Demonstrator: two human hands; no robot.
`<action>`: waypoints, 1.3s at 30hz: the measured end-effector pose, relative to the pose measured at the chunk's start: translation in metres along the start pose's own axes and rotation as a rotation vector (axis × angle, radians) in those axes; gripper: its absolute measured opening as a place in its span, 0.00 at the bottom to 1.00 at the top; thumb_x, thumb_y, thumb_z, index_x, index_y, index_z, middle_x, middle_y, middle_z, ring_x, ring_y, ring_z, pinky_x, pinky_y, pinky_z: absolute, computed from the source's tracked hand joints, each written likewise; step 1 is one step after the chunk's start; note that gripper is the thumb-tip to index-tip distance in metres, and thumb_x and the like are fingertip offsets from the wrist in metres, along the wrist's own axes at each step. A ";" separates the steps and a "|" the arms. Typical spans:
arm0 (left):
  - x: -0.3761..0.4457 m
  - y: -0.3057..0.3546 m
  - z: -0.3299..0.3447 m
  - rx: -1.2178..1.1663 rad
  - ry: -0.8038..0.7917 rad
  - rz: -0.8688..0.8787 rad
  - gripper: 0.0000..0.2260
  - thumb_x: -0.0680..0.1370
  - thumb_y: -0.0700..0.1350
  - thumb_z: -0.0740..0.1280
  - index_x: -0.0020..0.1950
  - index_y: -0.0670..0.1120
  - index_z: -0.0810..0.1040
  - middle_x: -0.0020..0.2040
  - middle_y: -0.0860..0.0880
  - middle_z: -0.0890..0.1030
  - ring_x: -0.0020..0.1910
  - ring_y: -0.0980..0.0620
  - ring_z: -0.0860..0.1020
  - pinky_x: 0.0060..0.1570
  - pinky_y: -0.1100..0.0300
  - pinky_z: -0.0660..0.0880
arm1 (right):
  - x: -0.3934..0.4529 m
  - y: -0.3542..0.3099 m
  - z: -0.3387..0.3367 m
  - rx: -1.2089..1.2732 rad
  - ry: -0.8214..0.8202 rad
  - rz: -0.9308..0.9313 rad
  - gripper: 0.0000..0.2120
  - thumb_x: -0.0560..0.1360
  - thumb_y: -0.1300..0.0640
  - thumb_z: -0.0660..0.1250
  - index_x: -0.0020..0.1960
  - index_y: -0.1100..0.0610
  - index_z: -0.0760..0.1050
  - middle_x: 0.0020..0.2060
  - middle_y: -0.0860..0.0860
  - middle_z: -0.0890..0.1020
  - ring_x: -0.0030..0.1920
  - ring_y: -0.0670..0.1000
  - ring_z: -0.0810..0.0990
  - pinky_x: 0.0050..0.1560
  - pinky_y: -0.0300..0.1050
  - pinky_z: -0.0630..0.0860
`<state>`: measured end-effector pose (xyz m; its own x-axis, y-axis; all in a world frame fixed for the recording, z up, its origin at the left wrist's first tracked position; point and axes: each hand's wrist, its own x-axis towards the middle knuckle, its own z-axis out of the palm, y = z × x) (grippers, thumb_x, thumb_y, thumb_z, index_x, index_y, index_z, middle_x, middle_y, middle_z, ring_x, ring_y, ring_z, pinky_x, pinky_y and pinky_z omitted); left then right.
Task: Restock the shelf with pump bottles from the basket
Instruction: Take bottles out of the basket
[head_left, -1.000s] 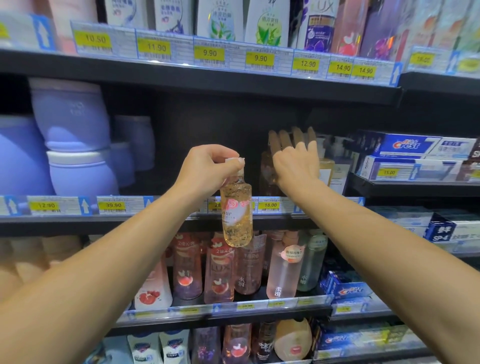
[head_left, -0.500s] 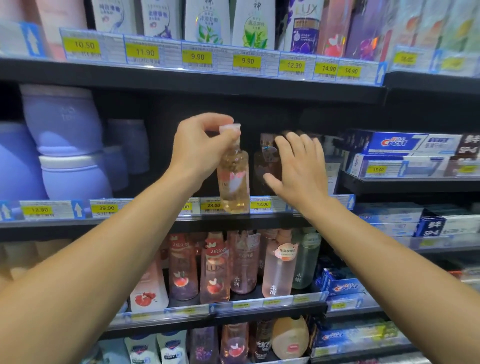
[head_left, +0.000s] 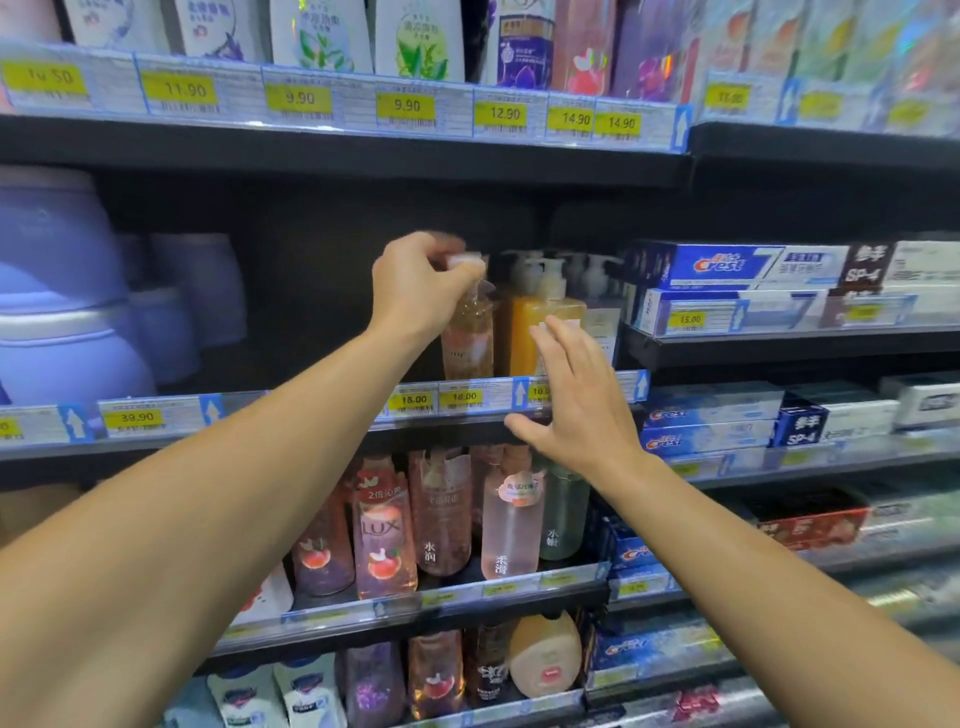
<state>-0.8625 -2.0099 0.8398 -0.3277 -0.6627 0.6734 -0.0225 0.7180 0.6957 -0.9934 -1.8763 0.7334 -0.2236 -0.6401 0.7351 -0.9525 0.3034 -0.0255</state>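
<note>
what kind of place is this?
Most likely a shop's toiletries aisle: yellow price tags along the shelf edges, rows of pump bottles, and stacked toothpaste boxes to the right.

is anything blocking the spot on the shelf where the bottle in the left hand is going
Nothing visible does. The left hand grips the clear amber pump bottle by its white pump; it stands at the front edge of the black middle shelf, left of the orange pump bottle. The open right hand hovers beside.

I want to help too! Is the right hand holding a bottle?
No, the right hand is open and holds nothing; only the left hand grips the pump bottle.
</note>
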 end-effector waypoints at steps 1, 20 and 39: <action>0.000 -0.003 0.003 0.009 -0.022 -0.017 0.16 0.75 0.49 0.73 0.61 0.48 0.81 0.52 0.54 0.81 0.50 0.59 0.78 0.42 0.70 0.73 | -0.001 -0.001 0.002 0.004 -0.004 -0.007 0.44 0.69 0.41 0.71 0.77 0.56 0.55 0.76 0.53 0.58 0.76 0.55 0.56 0.74 0.54 0.59; -0.018 -0.035 -0.004 0.365 -0.356 0.007 0.30 0.69 0.46 0.78 0.68 0.49 0.72 0.59 0.51 0.80 0.49 0.52 0.81 0.50 0.57 0.78 | -0.005 0.000 0.009 0.094 0.039 0.001 0.40 0.70 0.43 0.70 0.76 0.54 0.58 0.75 0.50 0.60 0.74 0.53 0.57 0.73 0.51 0.59; -0.027 -0.040 0.020 0.440 -0.151 0.119 0.25 0.70 0.54 0.76 0.63 0.51 0.74 0.47 0.56 0.80 0.43 0.57 0.78 0.46 0.57 0.78 | -0.009 0.002 0.018 0.130 0.039 0.025 0.38 0.72 0.45 0.70 0.76 0.54 0.59 0.75 0.51 0.61 0.74 0.53 0.55 0.72 0.51 0.60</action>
<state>-0.8716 -2.0165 0.7889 -0.4849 -0.5553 0.6757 -0.3635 0.8306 0.4218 -0.9968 -1.8823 0.7145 -0.2415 -0.6045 0.7591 -0.9661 0.2229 -0.1299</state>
